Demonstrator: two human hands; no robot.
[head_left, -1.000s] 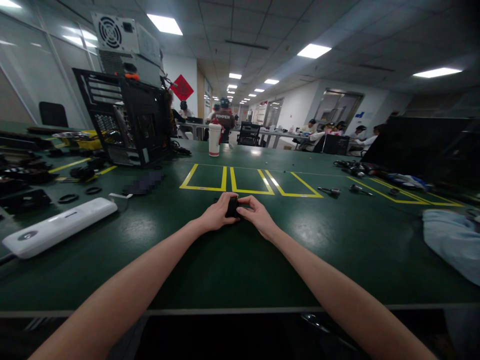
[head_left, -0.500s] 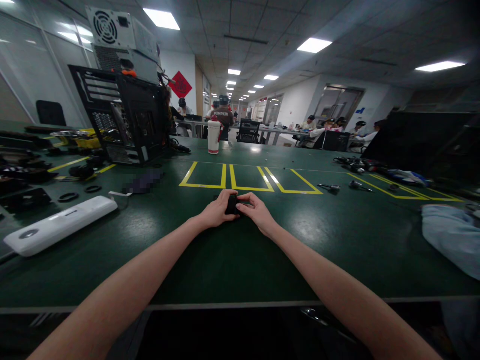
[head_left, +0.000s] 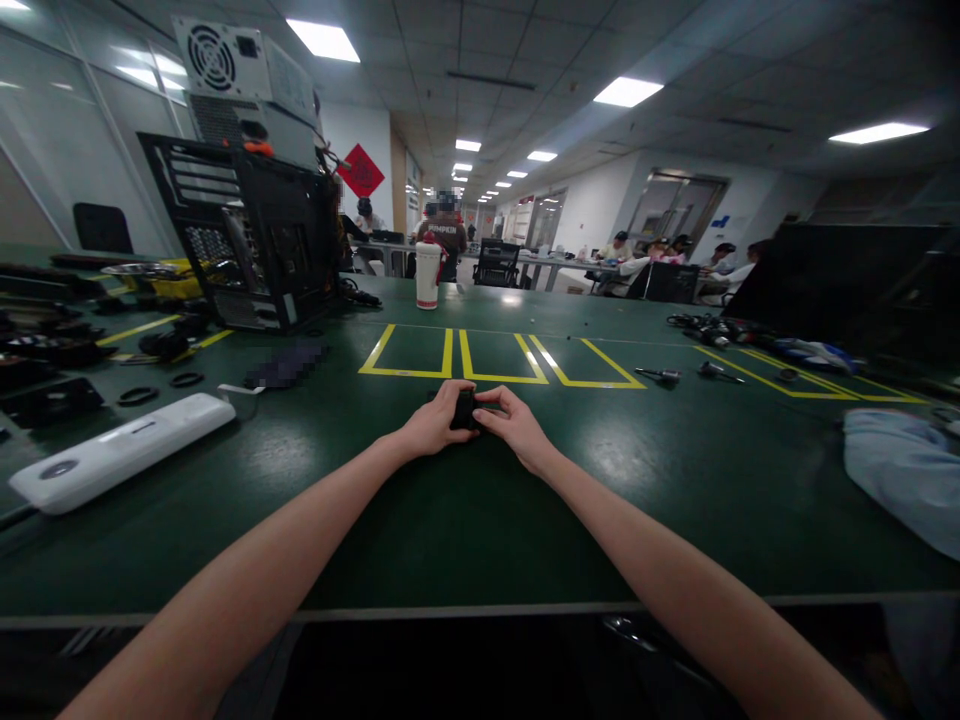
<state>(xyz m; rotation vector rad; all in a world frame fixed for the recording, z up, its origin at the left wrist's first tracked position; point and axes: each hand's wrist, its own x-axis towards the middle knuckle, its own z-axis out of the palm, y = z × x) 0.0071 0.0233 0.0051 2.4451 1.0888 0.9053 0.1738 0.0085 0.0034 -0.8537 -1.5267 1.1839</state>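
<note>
A small black object (head_left: 465,410) is between my two hands, low over the green table (head_left: 465,540). My left hand (head_left: 436,422) is wrapped round its left side, fingers over the top and thumb at the near edge. From the right, my right hand (head_left: 516,428) pinches at the object's right side with thumb and fingertips; whether something tiny is between them is too small to tell. Beyond the hands lie yellow tape outlines (head_left: 504,379) on the table top.
A white power strip (head_left: 127,450) and black rings (head_left: 138,396) are at left, with an open computer case (head_left: 262,240) behind. A white cup (head_left: 427,272) stands past the tape. At right are metal-tipped parts (head_left: 660,376) and a pale blue cloth (head_left: 900,475). People sit farther back.
</note>
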